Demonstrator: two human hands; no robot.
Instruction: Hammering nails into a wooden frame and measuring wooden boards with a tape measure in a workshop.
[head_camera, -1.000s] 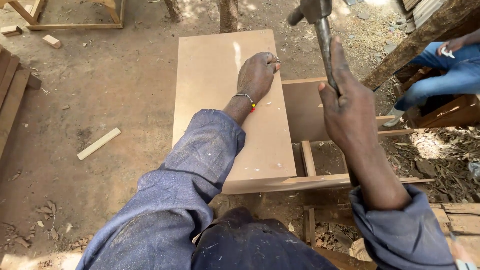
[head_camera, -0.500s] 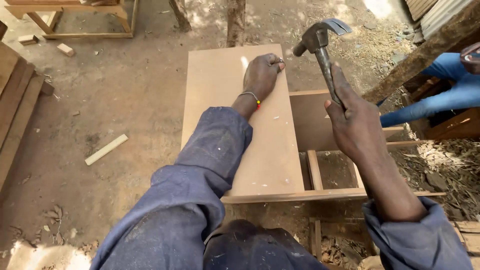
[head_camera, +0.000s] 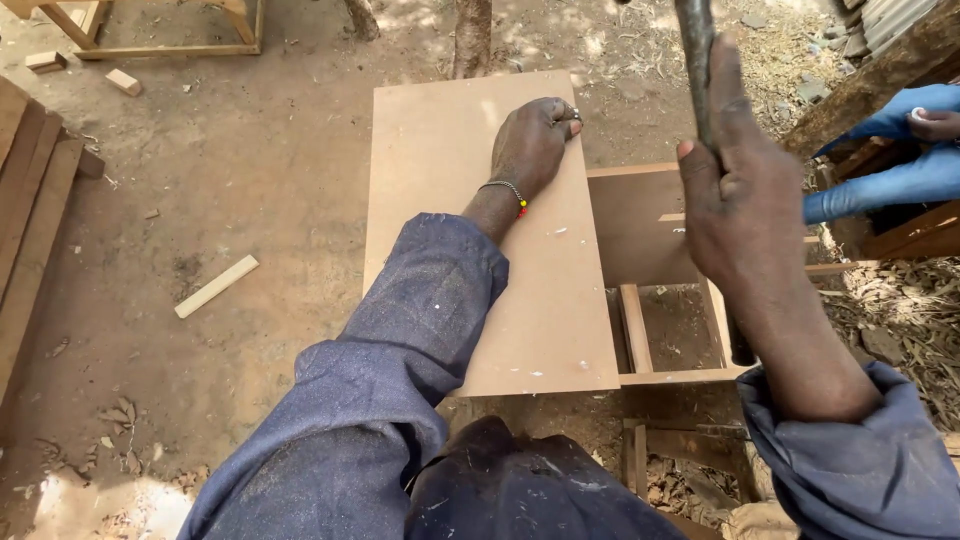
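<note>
Flat brown board (head_camera: 470, 240) lying on a wooden frame (head_camera: 660, 300), covering the frame's left part; the frame's right part open, with rails and bare ground showing through. Left hand (head_camera: 535, 145) pressed palm-down on the board near its far right corner, fingers curled together at that edge, seemingly pinching something small there, too small to tell what. Beaded bracelet (head_camera: 512, 193) on that wrist. Right hand (head_camera: 745, 215) raised over the frame's open part, right of the board, fingers clamped round a dark hammer handle (head_camera: 697, 60); hammer head out of view above.

Board judged stiff, thin and fairly light for its area, smooth-faced and apt to slide on the frame unless pinned; best held flat under a palm or by its long edges. Corners likely brittle. Hammer judged top-heavy, grip taken low on the handle.

Loose wood strip (head_camera: 217, 286) on the dirt well left of the board. Another person's blue sleeve (head_camera: 880, 180) just right of the frame.
</note>
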